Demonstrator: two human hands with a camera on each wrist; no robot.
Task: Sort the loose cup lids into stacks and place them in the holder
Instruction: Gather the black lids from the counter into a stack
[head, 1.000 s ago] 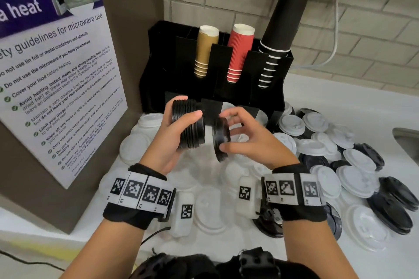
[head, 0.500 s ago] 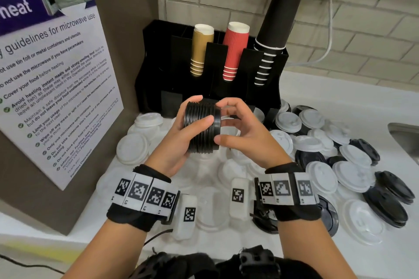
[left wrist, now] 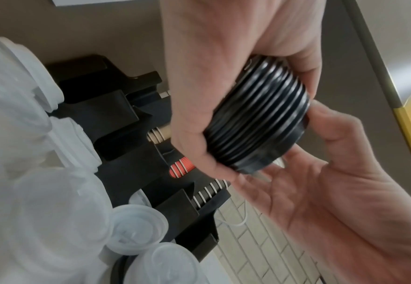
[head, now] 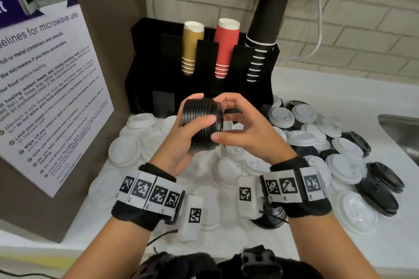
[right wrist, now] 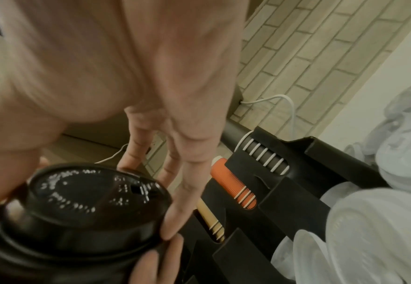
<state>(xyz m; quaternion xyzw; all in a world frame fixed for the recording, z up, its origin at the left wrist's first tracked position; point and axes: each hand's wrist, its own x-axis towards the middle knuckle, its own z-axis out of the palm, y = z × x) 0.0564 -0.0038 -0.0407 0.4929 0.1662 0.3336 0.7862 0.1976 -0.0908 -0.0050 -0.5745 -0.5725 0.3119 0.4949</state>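
Counter (head: 328, 97): white, spread from 6 o'clock to 3 o'clock of the head view, carrying the holder and the loose lids.
Poster (head: 45, 79): microwave guidelines, upright on a brown panel at 9 o'clock.
Holder (head: 156, 68): black, at 12 o'clock against the brick wall, with three slots of nested cups.
Black cups (head: 268, 18): tallest column, rightmost slot, tilted toward 1 o'clock.
Red cups (head: 225, 47): middle slot.
Tan cups (head: 191, 45): left slot.
White lids (head: 301, 138): scattered over the counter from 8 o'clock round to 4 o'clock, many overlapping.
Loose black lids (head: 381, 188): small piles at 3 to 4 o'clock, mixed with the white ones.
Stack of black lids (head: 199, 124): held on its side in the air at centre, in front of the holder and above the white lids; ribbed rims in the left wrist view (left wrist: 255, 123), embossed top face in the right wrist view (right wrist: 90, 194).
Left hand (head: 181, 140): fingers curled round the stack from 9 o'clock, thumb across the ribs.
Right hand (head: 247, 129): fingers (right wrist: 182, 192) and thumb closed narrowly on the rim of the end lid at the 3 o'clock end of the stack.
Wrist bands (head: 149, 190): black, with square coded markers, on both wrists.
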